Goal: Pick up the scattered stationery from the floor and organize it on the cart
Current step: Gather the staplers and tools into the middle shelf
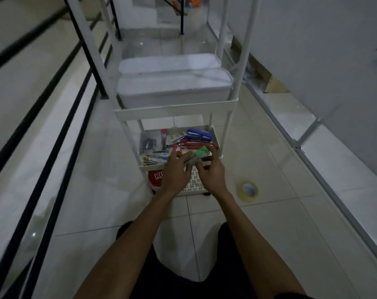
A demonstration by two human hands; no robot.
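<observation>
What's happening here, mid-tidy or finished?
Mid-tidy. A person sits on the tiled floor in front of a white cart. The left hand holds a green-capped item over the cart's stationery tray, which already contains blue staplers and pens. The right hand is curled right next to the item; whether it grips it is unclear. A tape roll lies on the floor to the right, not yet picked up.
</observation>
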